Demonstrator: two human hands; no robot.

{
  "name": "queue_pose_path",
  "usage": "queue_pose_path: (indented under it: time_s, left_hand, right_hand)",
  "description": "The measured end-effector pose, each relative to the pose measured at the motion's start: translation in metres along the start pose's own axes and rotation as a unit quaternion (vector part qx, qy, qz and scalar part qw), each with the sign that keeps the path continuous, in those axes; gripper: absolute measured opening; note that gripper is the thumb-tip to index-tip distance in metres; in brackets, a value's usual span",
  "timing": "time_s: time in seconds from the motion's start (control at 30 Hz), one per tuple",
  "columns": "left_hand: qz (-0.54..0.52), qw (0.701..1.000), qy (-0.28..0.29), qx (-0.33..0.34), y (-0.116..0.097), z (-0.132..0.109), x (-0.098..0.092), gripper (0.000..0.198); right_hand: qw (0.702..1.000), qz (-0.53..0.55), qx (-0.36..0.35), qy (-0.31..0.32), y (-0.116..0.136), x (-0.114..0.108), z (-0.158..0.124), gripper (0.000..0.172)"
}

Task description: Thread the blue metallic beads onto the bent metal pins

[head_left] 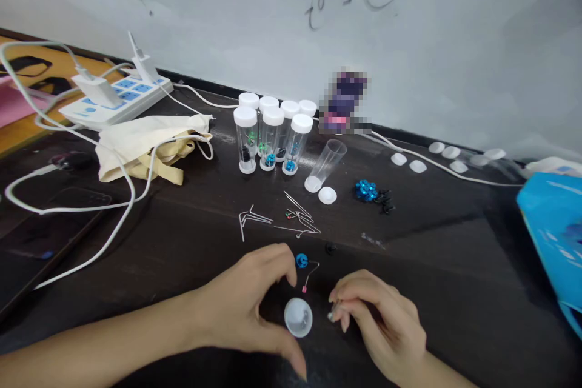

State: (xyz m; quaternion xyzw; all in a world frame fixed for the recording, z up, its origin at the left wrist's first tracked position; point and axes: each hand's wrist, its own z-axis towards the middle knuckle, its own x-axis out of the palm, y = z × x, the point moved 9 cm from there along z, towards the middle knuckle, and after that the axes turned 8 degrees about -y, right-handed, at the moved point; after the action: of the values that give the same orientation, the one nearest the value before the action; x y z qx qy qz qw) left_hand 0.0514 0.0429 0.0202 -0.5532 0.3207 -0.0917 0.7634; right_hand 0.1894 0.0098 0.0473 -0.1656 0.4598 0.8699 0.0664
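The round, open-topped container (298, 317) stands on the bench (431, 291) between the two hands. The left hand (245, 300) is spread beside it, thumb and forefinger parted in an unclosed curve; contact cannot be confirmed. The right hand (386, 321), just beyond its other side, has a pinching grip on a small pale piece (331, 316), largely hidden by the fingers.

Step in hand, as judged: small-part handling at the container. From this position, the next move calls for a firm pinch and a steadied container.

Just beyond the container lie a blue disc (302, 260) with bent wire and pink end, and a black part (331, 248). Both sit close to the hands and could be knocked.

Farther out: L-shaped rods (254, 218), thin wires (300, 213), a blue cluster (365, 190) touching black pieces (385, 200), an uncapped tube (328, 163) and capped tubes (273, 139). The white cable (113, 206) and cloth bag (131, 145), at left, do not obstruct the container.
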Motion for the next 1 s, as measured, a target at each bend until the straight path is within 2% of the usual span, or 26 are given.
queue_pose_path:
  time_s: [0.13, 0.17, 0.3, 0.47, 0.57, 0.67, 0.77, 0.87, 1.0]
  left_hand:
    - [0.009, 0.994, -0.103, -0.044, 0.017, 0.009, -0.028, 0.021]
    - [0.007, 0.993, -0.112, -0.048, 0.020, 0.011, -0.029, 0.017]
    - [0.009, 0.996, -0.073, -0.039, 0.024, 0.022, -0.014, 0.034]
    - [0.003, 0.999, -0.041, -0.011, 0.019, 0.030, -0.001, 0.019]
    - [-0.022, 0.998, -0.036, -0.036, 0.020, 0.030, -0.001, 0.012]
    - [-0.060, 0.994, -0.061, -0.070, 0.023, 0.029, -0.007, 0.004]
    - [-0.166, 0.977, -0.077, -0.110, 0.031, 0.027, -0.006, 0.012]
    - [-0.296, 0.939, -0.051, -0.168, 0.043, 0.023, 0.006, 0.024]
    - [-0.383, 0.903, -0.031, -0.193, 0.046, 0.024, 0.012, 0.023]
  right_hand:
    - [0.996, 0.044, 0.049, -0.066, -0.012, -0.007, -0.002, 0.019]
    - [0.994, 0.055, 0.060, -0.079, -0.015, -0.008, -0.002, 0.018]
    - [0.987, 0.079, 0.092, -0.109, -0.024, -0.010, -0.004, 0.014]
    - [0.984, 0.089, 0.097, -0.117, -0.027, -0.011, -0.005, 0.015]
    - [0.984, 0.094, 0.100, -0.117, -0.028, -0.011, -0.006, 0.016]
    - [0.984, 0.095, 0.096, -0.116, -0.027, -0.011, -0.006, 0.018]
    - [0.985, 0.095, 0.086, -0.114, -0.025, -0.010, -0.006, 0.020]
    - [0.988, 0.096, 0.067, -0.106, -0.021, -0.009, -0.006, 0.024]
    - [0.993, 0.083, 0.026, -0.078, -0.012, -0.006, -0.004, 0.031]
